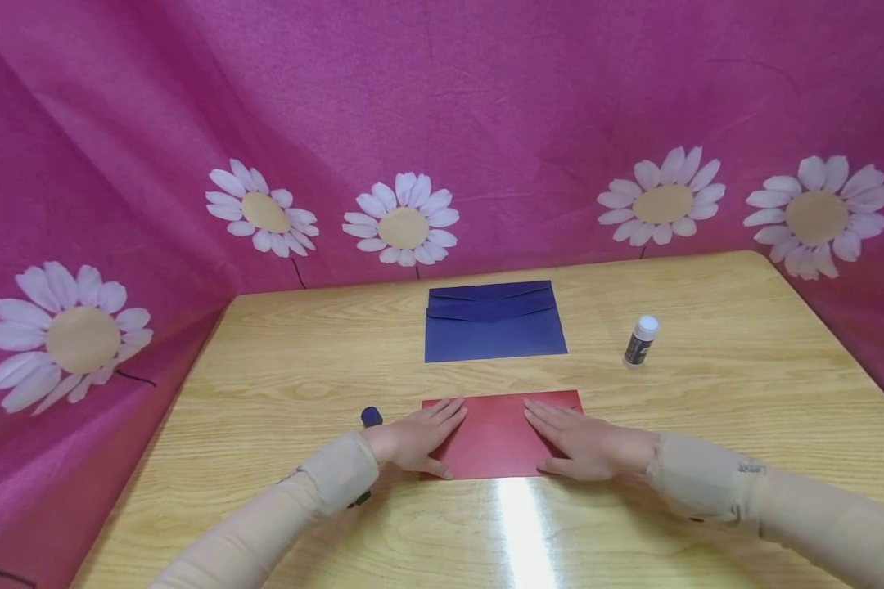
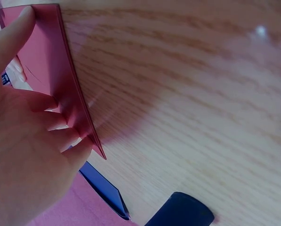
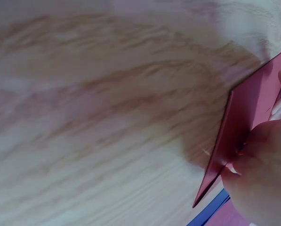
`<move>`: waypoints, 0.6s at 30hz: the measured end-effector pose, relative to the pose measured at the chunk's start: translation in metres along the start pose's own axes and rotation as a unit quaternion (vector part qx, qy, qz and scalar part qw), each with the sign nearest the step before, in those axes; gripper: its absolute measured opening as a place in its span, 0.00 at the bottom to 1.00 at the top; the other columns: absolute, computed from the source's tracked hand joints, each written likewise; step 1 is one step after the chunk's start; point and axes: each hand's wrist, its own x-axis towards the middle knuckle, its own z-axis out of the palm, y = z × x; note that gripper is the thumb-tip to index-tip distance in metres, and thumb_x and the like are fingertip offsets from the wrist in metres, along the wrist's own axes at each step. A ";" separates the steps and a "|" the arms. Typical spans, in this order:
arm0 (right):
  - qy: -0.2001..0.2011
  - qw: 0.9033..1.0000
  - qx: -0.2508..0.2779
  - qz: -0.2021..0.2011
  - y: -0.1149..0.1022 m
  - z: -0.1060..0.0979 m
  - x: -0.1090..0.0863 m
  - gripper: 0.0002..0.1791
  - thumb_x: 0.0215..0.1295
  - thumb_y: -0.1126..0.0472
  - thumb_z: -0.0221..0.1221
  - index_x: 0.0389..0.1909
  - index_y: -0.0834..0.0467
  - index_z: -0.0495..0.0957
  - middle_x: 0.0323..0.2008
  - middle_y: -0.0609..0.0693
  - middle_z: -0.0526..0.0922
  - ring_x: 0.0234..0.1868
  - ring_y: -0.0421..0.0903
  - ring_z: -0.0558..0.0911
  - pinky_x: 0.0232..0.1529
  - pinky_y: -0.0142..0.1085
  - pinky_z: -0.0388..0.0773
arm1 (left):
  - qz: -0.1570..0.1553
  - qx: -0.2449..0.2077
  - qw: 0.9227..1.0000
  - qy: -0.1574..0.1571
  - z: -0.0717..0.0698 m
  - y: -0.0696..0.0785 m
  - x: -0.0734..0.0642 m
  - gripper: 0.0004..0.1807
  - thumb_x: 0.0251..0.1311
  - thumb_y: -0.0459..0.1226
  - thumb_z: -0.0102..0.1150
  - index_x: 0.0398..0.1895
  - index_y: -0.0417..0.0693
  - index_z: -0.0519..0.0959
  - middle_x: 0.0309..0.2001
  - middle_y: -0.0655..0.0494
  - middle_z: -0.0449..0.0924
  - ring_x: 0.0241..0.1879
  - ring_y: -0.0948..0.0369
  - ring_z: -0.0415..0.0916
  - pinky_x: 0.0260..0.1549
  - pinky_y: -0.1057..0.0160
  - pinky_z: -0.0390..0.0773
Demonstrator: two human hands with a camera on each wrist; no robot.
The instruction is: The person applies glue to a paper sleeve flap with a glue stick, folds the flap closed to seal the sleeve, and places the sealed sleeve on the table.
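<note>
A red envelope (image 1: 489, 442) lies flat on the table in front of the person, its long side running left to right. The left hand (image 1: 425, 438) rests on its left end, fingers straight and thumb spread toward the near edge. On the right end lies the right hand (image 1: 582, 442), likewise with extended fingers. In the left wrist view, the fingertips touch the red envelope (image 2: 44, 47) and its edge shows more than one layer. The right wrist view shows the right fingers on the red envelope (image 3: 253, 101), partly out of frame.
Two overlapping blue envelopes (image 1: 495, 337) lie behind the red one. A glue stick (image 1: 640, 342) with a white cap stands to the right. Beside the left wrist is a dark blue capped object (image 1: 372, 416), partly hidden by the forearm. A pink flowered cloth (image 1: 516, 123) hangs behind the table.
</note>
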 end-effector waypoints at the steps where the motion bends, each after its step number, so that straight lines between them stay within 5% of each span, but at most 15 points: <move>1: 0.002 1.000 -0.001 -0.003 0.001 0.000 0.000 0.37 0.64 0.45 0.45 0.66 0.64 0.48 0.68 0.58 0.45 0.67 0.53 0.47 0.64 0.47 0.47 | 0.000 0.001 1.000 0.000 0.000 0.000 0.000 0.46 0.56 0.52 0.52 0.69 0.44 0.40 0.70 0.51 0.32 0.68 0.56 0.31 0.64 0.61 0.41; 18: -0.013 1.000 -0.019 0.005 -0.016 0.001 0.012 0.38 0.62 0.41 0.45 0.67 0.60 0.49 0.68 0.53 0.46 0.68 0.50 0.45 0.64 0.46 0.48 | -0.006 -0.004 1.000 0.002 0.002 -0.002 0.002 0.46 0.54 0.53 0.53 0.69 0.46 0.41 0.70 0.53 0.33 0.68 0.57 0.32 0.64 0.60 0.43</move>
